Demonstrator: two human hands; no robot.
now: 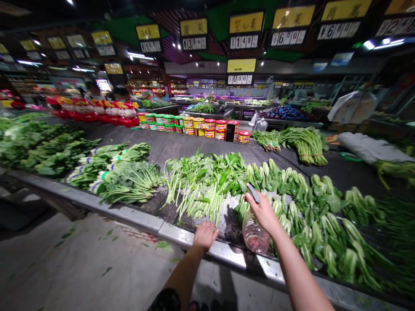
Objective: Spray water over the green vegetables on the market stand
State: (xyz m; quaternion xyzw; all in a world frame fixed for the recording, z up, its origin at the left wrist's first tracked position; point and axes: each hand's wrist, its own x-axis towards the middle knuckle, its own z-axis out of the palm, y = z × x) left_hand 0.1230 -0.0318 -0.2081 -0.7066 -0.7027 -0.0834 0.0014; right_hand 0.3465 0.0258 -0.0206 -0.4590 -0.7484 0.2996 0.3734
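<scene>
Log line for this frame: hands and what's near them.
left hand: open, at steel counter edge | right hand: gripping plastic spray bottle | nearby: bok choy, leafy greens

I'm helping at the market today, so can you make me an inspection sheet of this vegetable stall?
Surface: black mesh mat on a stall with a steel rim.
Things at hand: clear plastic spray bottle, bok choy, long-stemmed leafy greens.
Clutter: fallen leaves on the concrete floor; a phone standing by the jars.
Hands: right hand grips the bottle; left hand is open, beside the rim.
Cables: nothing seen.
Surroundings: market hall, yellow price signs, red-lidded jars.
</scene>
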